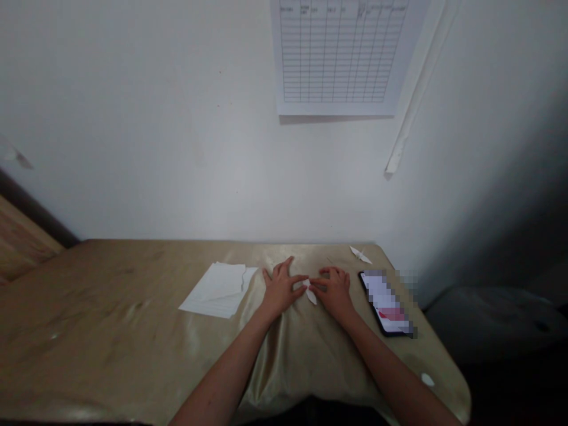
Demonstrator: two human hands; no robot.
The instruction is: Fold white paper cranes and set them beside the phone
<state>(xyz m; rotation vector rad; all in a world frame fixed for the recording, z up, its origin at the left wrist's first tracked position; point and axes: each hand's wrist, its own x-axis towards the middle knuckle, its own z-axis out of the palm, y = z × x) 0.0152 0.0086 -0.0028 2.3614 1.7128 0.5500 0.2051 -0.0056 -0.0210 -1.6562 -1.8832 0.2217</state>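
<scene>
Both hands rest on a table covered with a shiny tan cloth (110,307). Between them lies a small folded piece of white paper (310,293). My left hand (280,288) lies with fingers spread, its thumb and forefinger touching the paper's left side. My right hand (333,290) has its fingers curled and pressed on the paper's right edge. Most of the folded paper is hidden under the fingers.
A stack of white paper sheets (219,289) lies left of my hands. A phone (387,303) with a lit screen lies to the right. A small folded white paper figure (360,254) sits near the far right corner. A printed grid sheet (341,53) hangs on the wall.
</scene>
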